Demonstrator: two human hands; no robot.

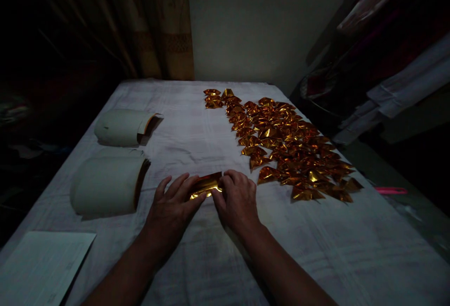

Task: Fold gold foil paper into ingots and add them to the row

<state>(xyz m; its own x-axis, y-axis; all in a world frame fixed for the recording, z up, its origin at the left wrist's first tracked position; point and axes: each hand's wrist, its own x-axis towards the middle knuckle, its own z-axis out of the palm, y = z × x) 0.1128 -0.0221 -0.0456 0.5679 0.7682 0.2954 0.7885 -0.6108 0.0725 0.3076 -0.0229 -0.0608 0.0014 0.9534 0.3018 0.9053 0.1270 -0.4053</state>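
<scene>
One gold foil sheet (pixel 208 185) lies over the pale cloth (pixel 183 132), the left hand (pixel 176 205) pinching its nine-o'clock end, the right hand (pixel 241 198) its three-o'clock end. Folded gold pieces (pixel 270 133) spread toward two o'clock from it; curved stacks (pixel 105 186) lie toward nine and ten.

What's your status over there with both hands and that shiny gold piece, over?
Left hand and right hand on opposite ends of gold piece. Gold piece bent lengthwise. Nearest possible obstruction: folded gold shapes, beyond right hand.
</scene>
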